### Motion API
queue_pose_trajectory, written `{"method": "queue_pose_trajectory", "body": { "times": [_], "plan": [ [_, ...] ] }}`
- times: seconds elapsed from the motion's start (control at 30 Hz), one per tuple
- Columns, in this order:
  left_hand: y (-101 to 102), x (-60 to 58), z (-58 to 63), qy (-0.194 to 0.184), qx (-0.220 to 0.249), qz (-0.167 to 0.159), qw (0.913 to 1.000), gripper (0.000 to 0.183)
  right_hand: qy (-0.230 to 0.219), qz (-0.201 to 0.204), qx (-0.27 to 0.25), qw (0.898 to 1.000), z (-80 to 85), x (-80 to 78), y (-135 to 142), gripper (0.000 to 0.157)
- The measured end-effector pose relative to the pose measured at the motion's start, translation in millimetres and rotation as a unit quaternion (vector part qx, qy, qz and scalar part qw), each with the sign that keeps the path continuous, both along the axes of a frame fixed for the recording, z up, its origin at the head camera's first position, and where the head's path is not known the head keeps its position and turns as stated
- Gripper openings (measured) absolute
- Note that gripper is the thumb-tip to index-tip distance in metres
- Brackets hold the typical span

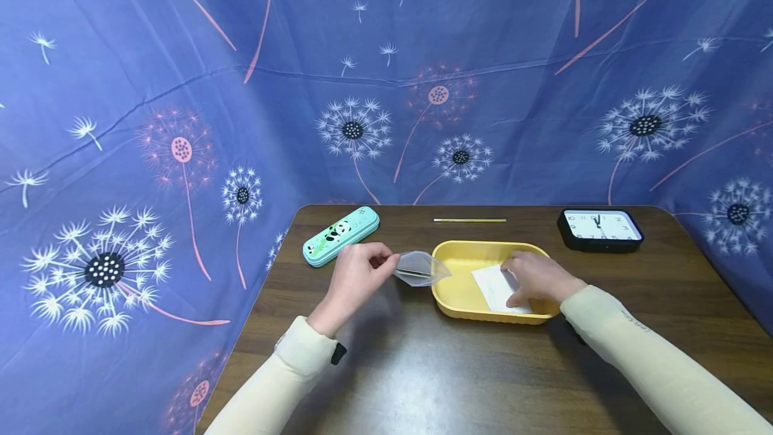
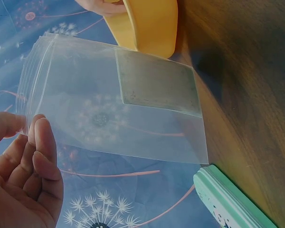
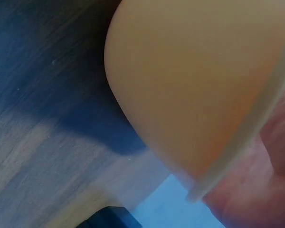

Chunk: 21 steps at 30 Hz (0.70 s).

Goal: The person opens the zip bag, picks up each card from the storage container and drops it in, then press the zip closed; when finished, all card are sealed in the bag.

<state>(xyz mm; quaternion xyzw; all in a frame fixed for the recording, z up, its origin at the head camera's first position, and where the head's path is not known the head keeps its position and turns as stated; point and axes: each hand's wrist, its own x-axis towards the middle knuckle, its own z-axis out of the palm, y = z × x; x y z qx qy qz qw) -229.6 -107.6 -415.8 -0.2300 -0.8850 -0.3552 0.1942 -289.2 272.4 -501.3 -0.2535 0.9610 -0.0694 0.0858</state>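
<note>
My left hand [image 1: 360, 272] pinches a clear plastic bag [image 2: 85, 85] by its edge, thumb against fingertips. Inside the bag lies a flat grey rectangular piece [image 2: 156, 80]. The bag reaches toward the left end of a yellow basket [image 1: 461, 250]. Over the basket's right part, my right hand [image 1: 537, 278] reaches down with thumb and fingers apart at a white sheet of paper [image 1: 490, 287]. The hand covers part of that sheet. In the right wrist view, the basket's outer wall [image 3: 194, 71] hides most of the right hand [image 3: 247, 180].
A mint panda-patterned pencil case [image 1: 341, 235] lies at the back left of the wooden table [image 1: 410, 368]. Behind the basket is a thin yellow pencil [image 1: 470, 221]. A black-framed clock [image 1: 600, 229] stands at the back right. Blue dandelion-print cloth [image 1: 386, 86] hangs behind and to the left.
</note>
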Motion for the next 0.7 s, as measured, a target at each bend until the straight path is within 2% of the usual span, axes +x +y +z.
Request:
{"method": "queue_pose_trajectory", "body": {
  "times": [0.2, 0.43, 0.7],
  "plan": [
    [-0.7, 0.0, -1.5, 0.004, 0.001, -0.001, 1.0000, 0.013, 0.015, 0.008, -0.014, 1.000, -0.6, 3.2, -0.3, 0.080],
    [-1.2, 0.9, -0.3, 0.002, 0.002, -0.001, 1.0000, 0.013, 0.017, 0.009, -0.023, 1.000, 0.5, 5.5, 1.1, 0.067],
    [-1.7, 2.1, 1.2, 0.004, 0.000, -0.001, 1.0000, 0.012, -0.001, 0.001, -0.022, 1.000, -1.1, 1.5, 1.5, 0.068]
  ]
}}
